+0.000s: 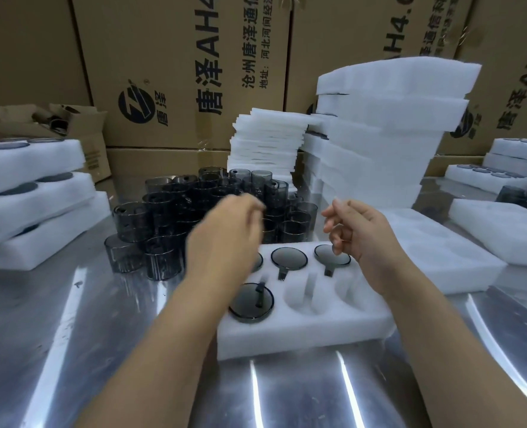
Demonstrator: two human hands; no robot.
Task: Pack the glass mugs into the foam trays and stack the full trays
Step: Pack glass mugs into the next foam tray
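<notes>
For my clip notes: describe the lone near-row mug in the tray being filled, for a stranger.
On the steel table, find the white foam tray lying nearest the viewer. The mug fills the left end of its near row. The two pockets beside it are empty; the tray's other mugs sit in the far row.

- Two hands are showing, the left hand (225,230) and the right hand (361,230)
- Four glass mugs (289,257) are sitting in the front foam tray (302,335), one half hidden
- Two holes (302,296) in that tray are lying empty
- Three full trays (30,193) are lying stacked on the left
- Two empty trays (441,251) are lying on the right
- Loose mugs (169,211) are standing behind, too many to count
</notes>
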